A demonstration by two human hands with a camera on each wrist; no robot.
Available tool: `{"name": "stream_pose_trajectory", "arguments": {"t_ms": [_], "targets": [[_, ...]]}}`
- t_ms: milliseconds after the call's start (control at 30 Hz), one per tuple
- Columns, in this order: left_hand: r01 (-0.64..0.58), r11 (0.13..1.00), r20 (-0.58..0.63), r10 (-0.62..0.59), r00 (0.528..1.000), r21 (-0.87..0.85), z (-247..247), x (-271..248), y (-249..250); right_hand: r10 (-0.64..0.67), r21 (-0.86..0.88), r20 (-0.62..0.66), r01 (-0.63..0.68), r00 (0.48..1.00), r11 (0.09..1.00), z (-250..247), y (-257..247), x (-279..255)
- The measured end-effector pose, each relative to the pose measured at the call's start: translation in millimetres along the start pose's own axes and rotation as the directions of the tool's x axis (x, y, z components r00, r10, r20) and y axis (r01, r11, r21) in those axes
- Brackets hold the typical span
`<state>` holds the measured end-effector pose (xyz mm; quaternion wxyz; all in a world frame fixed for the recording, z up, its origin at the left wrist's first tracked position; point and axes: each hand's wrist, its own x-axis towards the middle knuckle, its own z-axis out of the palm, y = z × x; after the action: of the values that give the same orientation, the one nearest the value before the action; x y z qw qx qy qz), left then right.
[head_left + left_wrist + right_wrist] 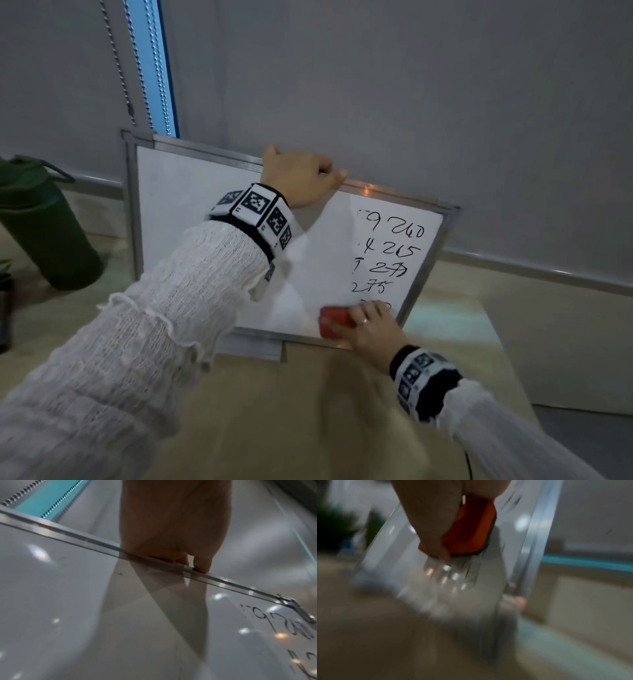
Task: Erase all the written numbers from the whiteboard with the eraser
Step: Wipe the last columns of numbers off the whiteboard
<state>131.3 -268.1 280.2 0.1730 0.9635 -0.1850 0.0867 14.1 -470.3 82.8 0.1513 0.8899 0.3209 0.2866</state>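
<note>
Hidden, cropped and blurred parts

The right wrist view is smeared, so the eraser (pixel 469 530) and whiteboard (pixel 532 536) lack sharp edges; the right hand (pixel 371 329) covers the eraser's right end and most of the lowest row of numbers (pixel 385 255); the green bottle (pixel 37 222) is cut by the left edge; the left hand (pixel 301 178) has fingertips hidden behind the board's top rim.
</note>
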Motion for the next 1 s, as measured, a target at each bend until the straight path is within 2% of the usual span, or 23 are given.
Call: {"name": "stream_pose_trajectory", "arguments": {"t_ms": [33,100,167,267,300,333,400,467,533,633,667,700,800,833,900,933,1000], "targets": [[0.006,1.0,-0.004,-0.006,1.0,-0.003,-0.5,-1.2,0.3,-0.053,-0.004,0.01,0.053,0.999,0.999,6.3,-6.7,-13.0],[0.005,1.0,-0.021,-0.005,1.0,-0.004,-3.5,-3.3,0.8,-0.052,0.004,-0.006,0.052,0.999,0.999,5.4,-3.0,-12.7],[0.005,1.0,-0.024,-0.005,1.0,-0.004,-4.2,-4.3,-0.4,0.046,-0.028,-0.05,-0.048,0.998,0.998,-8.8,8.3,9.3],[-0.004,1.0,-0.027,0.004,1.0,0.003,-2.6,-6.0,-3.0,0.25,-0.032,-0.147,-0.257,0.957,0.966,-16.3,11.2,26.7],[-0.007,1.0,-0.033,0.008,0.999,0.002,-1.6,-5.6,-3.8,0.246,-0.018,-0.149,-0.251,0.958,0.968,-13.9,7.4,24.2],[-0.011,1.0,-0.037,0.011,0.999,0.001,-0.9,-5.1,-4.3,0.19,-0.013,-0.135,-0.193,0.973,0.981,-8.9,2.3,18.3],[-0.014,1.0,-0.05,0.014,0.999,0.001,-0.4,-4.0,-4.6,-0.011,-0.022,-0.082,0.01,0.997,1.0,6.4,-1.7,0.0],[-0.018,1.0,-0.057,0.018,0.998,0.001,-1.2,-4.8,-3.5,-0.138,-0.011,-0.036,0.138,0.99,0.99,10.0,8.7,-6.8],[-0.024,1.0,-0.065,0.024,0.998,0.009,-2.2,-5.9,-2.5,-0.127,-0.051,-0.038,0.125,0.991,0.991,-1.9,20.8,1.4],[-0.026,1.0,-0.051,0.027,0.998,0.013,-2.4,-6.0,-4.4,0.155,-0.053,-0.058,-0.158,0.986,0.986,-16.1,26.7,12.7],[-0.025,1.0,-0.047,0.026,0.999,0.009,-1.7,-5.4,-5.4,0.201,-0.037,-0.071,-0.204,0.977,0.978,-14.5,21.6,9.9],[-0.026,1.0,-0.042,0.027,0.999,0.007,-1.3,-4.7,-5.6,0.181,-0.019,-0.037,-0.182,0.983,0.983,-10.4,14.2,3.4],[-0.032,0.999,-0.043,0.033,0.999,0.012,0.3,-3.6,-5.5,-0.076,-0.039,0.091,0.08,0.993,0.996,7.8,-1.3,-21.7],[-0.032,0.999,-0.045,0.033,0.998,0.015,0.0,-4.1,-4.9,-0.101,-0.032,0.1,0.104,0.99,0.994,4.7,2.7,-20.4],[-0.027,0.999,-0.056,0.028,0.998,0.018,-2.0,-4.5,-3.6,-0.037,-0.033,0.003,0.037,0.999,0.999,-14.1,22.1,2.4],[-0.024,1.0,-0.059,0.026,0.998,0.019,-2.8,-4.2,-3.5,0.047,-0.043,-0.08,-0.05,0.996,0.998,-28.5,35.2,19.8],[-0.022,1.0,-0.066,0.023,0.998,0.018,-2.7,-3.4,-5.1,0.257,-0.031,-0.204,-0.268,0.945,0.963,-56.0,64.3,53.3]]}}
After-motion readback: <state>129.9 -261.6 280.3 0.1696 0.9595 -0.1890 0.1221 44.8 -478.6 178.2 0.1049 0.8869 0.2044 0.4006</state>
